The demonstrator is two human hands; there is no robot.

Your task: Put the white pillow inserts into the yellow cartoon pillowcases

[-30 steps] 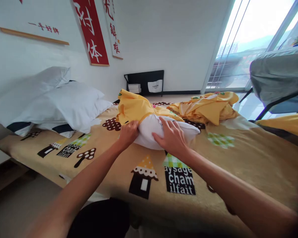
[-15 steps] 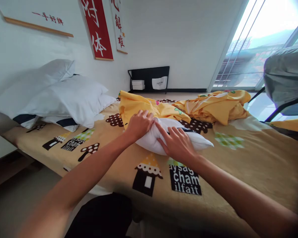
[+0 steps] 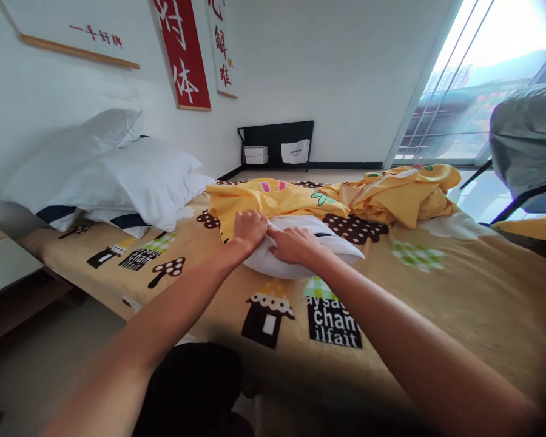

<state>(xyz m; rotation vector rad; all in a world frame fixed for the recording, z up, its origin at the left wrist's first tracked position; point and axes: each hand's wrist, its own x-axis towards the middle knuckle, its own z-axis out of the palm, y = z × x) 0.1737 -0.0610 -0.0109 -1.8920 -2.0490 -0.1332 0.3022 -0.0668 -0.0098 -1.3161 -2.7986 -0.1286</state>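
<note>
A white pillow [image 3: 341,238] with a dark strip lies on the bed, its right corner free. My left hand [image 3: 251,229] is closed over the pillow's left end, where a yellow printed cloth [image 3: 291,197] meets it. Whether the left fingers also hold the cloth is hidden. My right hand [image 3: 293,244] touches the left one, its thumb and forefinger closed on the white fabric. The cloth spreads behind both hands and hangs down past the left wrist.
White pillows [image 3: 150,176] are piled at the bed's left end. Bunched yellow fabric [image 3: 404,191] lies to the right on the tan patterned bedspread [image 3: 477,279]. A grey-covered chair [image 3: 528,145] stands by the window; a low black rack [image 3: 275,142] stands behind.
My right hand has slid left along the pillow to my left hand, its fingers drawing together. The raised left part of the yellow cloth has dropped flatter. The view has shifted slightly.
</note>
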